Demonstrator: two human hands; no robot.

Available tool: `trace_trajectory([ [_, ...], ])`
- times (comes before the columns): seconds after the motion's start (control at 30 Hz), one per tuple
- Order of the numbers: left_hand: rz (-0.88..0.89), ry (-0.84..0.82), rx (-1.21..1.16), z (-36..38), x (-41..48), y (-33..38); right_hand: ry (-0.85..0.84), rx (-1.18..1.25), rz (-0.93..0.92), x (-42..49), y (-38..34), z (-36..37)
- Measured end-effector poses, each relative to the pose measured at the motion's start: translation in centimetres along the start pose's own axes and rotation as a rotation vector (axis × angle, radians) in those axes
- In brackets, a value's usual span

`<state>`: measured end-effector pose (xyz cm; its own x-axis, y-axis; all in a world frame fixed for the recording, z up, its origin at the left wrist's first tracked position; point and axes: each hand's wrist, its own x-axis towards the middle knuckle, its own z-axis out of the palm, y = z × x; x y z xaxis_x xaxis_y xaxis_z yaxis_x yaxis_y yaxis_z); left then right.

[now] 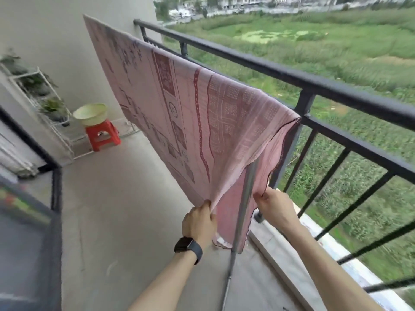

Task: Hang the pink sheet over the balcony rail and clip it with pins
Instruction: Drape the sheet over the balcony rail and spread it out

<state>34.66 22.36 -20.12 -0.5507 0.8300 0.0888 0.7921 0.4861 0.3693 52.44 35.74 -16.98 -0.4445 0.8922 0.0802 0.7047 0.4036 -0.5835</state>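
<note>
Pink sheet (179, 108) hangs above hands, long axis parallel to balcony rail (314, 83); left hand (198, 221), right hand (276, 207) pinch its lower edges.

A bare grey concrete floor (125, 198) runs to a plain pale wall (56, 30) at the far end. At far left a white wire rack (42, 108) holds potted plants (52, 106). Beside it a red plastic stool (102, 136) carries a pale basin (91, 113). To the right, in soft daylight, lies an overgrown green field (314, 41), with buildings (247, 3) beyond.
</note>
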Motion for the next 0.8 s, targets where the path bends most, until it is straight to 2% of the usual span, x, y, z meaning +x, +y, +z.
trace_trajectory([
  [0.1,-0.068,-0.045,0.046,1.4,-1.9,-0.2,0.016,0.056,-0.043,-1.2,0.8,0.7],
  [0.23,0.033,-0.102,0.148,2.8,-4.1,1.3,0.058,0.120,-0.088,-2.2,0.7,1.0],
  [0.33,0.070,-0.176,0.178,4.7,-6.0,2.5,0.171,0.189,-0.149,-2.6,0.5,0.6],
  [0.43,0.043,-0.193,0.133,5.7,-6.7,3.1,0.130,0.196,-0.155,-2.7,0.9,0.0],
  [0.57,0.079,-0.075,0.043,5.2,-4.5,5.1,0.045,0.143,-0.042,-1.7,2.5,-0.6],
  [0.63,0.118,-0.071,0.014,4.7,-3.6,6.1,0.016,0.142,-0.019,-1.5,2.9,-1.0],
  [0.8,0.062,-0.190,-0.042,6.2,-4.0,6.1,0.176,0.255,-0.070,-2.1,2.4,-1.5],
])
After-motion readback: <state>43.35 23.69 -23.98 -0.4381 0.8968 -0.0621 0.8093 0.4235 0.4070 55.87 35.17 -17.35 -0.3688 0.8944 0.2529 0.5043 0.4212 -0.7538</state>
